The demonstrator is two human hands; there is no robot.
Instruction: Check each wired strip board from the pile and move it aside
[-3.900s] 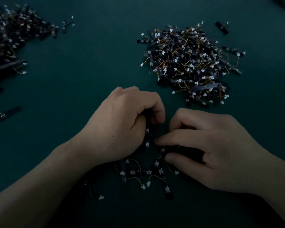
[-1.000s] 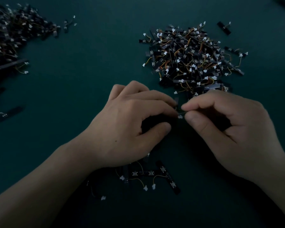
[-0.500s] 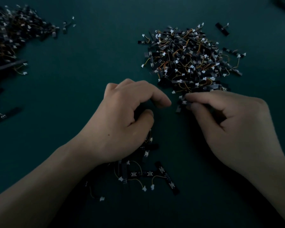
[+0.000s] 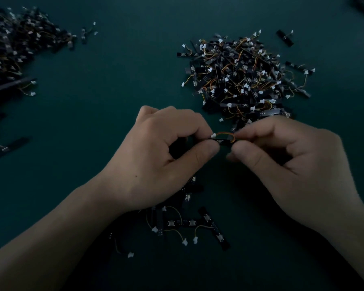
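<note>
A strip board (image 4: pixel 223 141) is being checked just near of the pile (image 4: pixel 244 76). Its ends are pinched between curled fingers and thumbs of the left hand (image 4: pixel 162 156) and right hand (image 4: pixel 286 162). Next, it is probably to be laid among the nearer boards (image 4: pixel 189 223). Half a second earlier it was being picked from the pile's edge by the right hand alone.

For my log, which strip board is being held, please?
The strip board pinched between left hand and right hand; all others lie on the table.

left hand (image 4: pixel 156 160): bare, small dark spot by wrist, perhaps a mole, light dim | right hand (image 4: pixel 292 164): bare | forearms (image 4: pixel 51 238) were uncovered
</note>
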